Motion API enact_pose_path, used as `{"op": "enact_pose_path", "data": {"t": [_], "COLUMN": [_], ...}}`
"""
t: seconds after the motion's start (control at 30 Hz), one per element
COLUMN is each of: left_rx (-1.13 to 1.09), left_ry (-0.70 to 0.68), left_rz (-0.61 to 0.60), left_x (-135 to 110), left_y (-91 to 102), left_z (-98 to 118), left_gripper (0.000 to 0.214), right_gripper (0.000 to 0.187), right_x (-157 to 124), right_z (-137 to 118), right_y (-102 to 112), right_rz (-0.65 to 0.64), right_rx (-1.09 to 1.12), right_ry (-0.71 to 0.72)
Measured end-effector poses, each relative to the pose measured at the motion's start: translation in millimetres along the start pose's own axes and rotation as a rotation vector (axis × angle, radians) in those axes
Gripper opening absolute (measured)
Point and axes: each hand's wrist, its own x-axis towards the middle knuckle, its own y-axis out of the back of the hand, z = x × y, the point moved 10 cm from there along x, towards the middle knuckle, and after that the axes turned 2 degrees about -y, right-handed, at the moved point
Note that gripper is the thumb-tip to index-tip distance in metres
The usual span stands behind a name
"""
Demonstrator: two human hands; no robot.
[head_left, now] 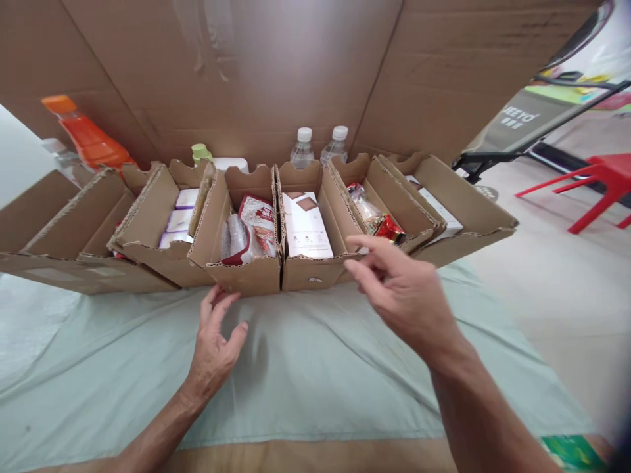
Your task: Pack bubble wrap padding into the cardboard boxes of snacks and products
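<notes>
My left hand [215, 345] is just above the pale green cloth [315, 368], its fingers spread by the lower front of a cardboard box [249, 279] and nothing in them. That box holds a red-and-white packet [259, 226] and clear plastic [236, 236]. Farther right, my right hand [401, 286] hovers in front of the row of boxes. Its thumb and forefinger are apart with nothing visible between them, while the other fingers curl under. Nearest to it are a box with red wrappers [389, 228] and a box holding a white carton [308, 226].
White-and-purple packs [178, 218] fill a box on the left. Behind the row stand an orange bottle [96, 138], a green-capped bottle [201, 154] and clear bottles [302, 151], against a tall cardboard panel [296, 72]. A red stool [604, 180] is on the floor at right.
</notes>
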Motion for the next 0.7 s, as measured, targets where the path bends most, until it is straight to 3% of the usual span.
{"op": "enact_pose_path", "data": {"t": [0.1,0.17,0.27,0.43,0.53,0.7], "left_rx": [-0.007,-0.021,-0.040,-0.101,-0.155,-0.177], "left_ry": [-0.022,-0.016,0.006,0.007,0.030,-0.027], "left_rz": [-0.013,-0.033,-0.064,-0.073,-0.090,-0.061], "left_x": [-1,-3,-7,-11,-12,-13], "left_y": [-1.8,-5.3,-13.7,-23.8,-28.5,-29.4], "left_z": [-6,-12,-21,-27,-31,-32], "left_gripper": [0.036,0.037,0.037,0.036,0.037,0.040], "right_gripper": [0.016,0.013,0.011,0.014,0.016,0.024], "right_x": [24,56,109,161,177,205], "right_z": [-21,-41,-51,-14,-1,5], "right_y": [35,32,-17,-108,-131,-142], "right_rz": [0.116,0.047,-0.217,-0.631,-0.710,-0.694], "right_rx": [-0.103,-0.310,-0.700,-1.262,-1.321,-1.203], "right_ry": [0.111,0.274,0.513,0.676,0.687,0.641]}}
